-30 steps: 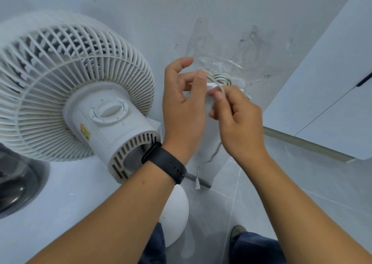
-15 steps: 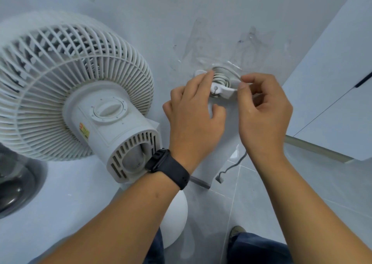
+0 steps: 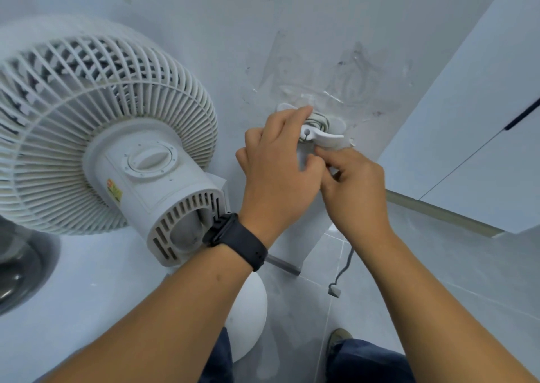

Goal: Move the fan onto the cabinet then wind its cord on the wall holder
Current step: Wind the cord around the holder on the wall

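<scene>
both hands, left hand [image 3: 277, 160] and right hand [image 3: 355, 182], work at the wall holder [image 3: 324, 137].

I see a white cabinet top [image 3: 87, 295] filling the seven o'clock part of my view; the fan [image 3: 102, 137] stands on it at nine o'clock. A dark rounded object [image 3: 17, 268] sits beside the fan at the left edge, partly cut off.
</scene>
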Motion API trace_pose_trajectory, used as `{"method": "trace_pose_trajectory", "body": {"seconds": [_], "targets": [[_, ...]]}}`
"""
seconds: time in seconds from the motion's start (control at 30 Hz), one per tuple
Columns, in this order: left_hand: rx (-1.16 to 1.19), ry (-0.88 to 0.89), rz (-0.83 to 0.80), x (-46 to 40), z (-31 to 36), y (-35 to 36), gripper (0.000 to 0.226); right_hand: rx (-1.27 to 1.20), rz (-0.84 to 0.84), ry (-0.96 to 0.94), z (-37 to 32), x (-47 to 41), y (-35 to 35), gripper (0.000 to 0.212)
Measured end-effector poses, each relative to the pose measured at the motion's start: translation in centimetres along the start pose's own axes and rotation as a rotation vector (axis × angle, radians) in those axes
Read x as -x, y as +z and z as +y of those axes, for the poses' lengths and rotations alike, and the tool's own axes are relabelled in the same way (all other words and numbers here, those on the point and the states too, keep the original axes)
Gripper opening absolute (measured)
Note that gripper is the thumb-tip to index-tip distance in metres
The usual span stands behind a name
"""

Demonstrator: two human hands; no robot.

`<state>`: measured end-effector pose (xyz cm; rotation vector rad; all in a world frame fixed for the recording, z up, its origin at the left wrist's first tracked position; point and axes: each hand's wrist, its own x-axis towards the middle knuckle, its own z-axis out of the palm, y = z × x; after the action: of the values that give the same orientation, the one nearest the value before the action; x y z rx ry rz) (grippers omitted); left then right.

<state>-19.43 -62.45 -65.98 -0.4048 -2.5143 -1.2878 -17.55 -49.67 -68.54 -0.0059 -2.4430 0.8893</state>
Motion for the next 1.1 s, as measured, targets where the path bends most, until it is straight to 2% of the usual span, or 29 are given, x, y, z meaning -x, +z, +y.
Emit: {"method": "trace_pose_trajectory", "body": {"seconds": [0.17, 0.27, 0.33, 0.4, 0.47, 0.57, 0.63, 0.77, 0.97, 1.03, 1.1], "targets": [[0.156, -0.07, 0.049, 0.5, -0.1, 0.2, 0.065, -0.219, -0.1, 0.11, -0.5, -0.8, 0.0, 0.016], [0.26, -0.085, 0.228, 1.0, -0.1, 0.4, 0.056, -0.388, -0.145, 0.272, -0.9, -0.7, 0.3, 0.02], [0.32, -0.152, 0.317, 0.8, -0.2, 0.1, 0.041, -0.581, -0.183, 0.419, -1.4, -0.4, 0.3, 0.026], [0.357, -0.278, 0.225, 0.3, -0.4, -0.1, 0.021, -0.751, -0.196, 0.513, -1.7, -0.3, 0.2, 0.03], [0.279, -0.348, 0.098, 0.3, -0.6, 0.1, 0.003, -0.79, -0.197, 0.538, -1.4, -0.3, 0.0, 0.034], [0.11, -0.282, 0.068, 0.7, -0.7, 0.1, 0.017, -0.802, -0.202, 0.563, -1.6, -0.2, 0.0, 0.039], [0.075, -0.251, 0.055, 0.8, -0.8, 0.0, 0.017, -0.807, -0.206, 0.572, -1.9, -0.2, -0.1, 0.036], [0.219, -0.316, -0.001, 0.4, -1.1, -0.1, 0.007, -0.702, -0.19, 0.504, -2.4, -0.4, -1.0, 0.036], [0.584, -0.525, 0.204, -0.3, -0.6, -0.6, 0.019, -0.192, 0.167, 0.052, -3.4, -0.8, -1.1, 0.035], [0.659, -0.542, 0.223, -0.2, -0.5, -0.7, 0.021, 0.016, 0.199, -0.079, -3.5, -1.0, -0.3, 0.036], [0.699, -0.536, 0.23, -0.2, -0.5, -0.7, 0.022, 0.115, 0.191, -0.139, -3.7, -1.3, 0.7, 0.036]]}}
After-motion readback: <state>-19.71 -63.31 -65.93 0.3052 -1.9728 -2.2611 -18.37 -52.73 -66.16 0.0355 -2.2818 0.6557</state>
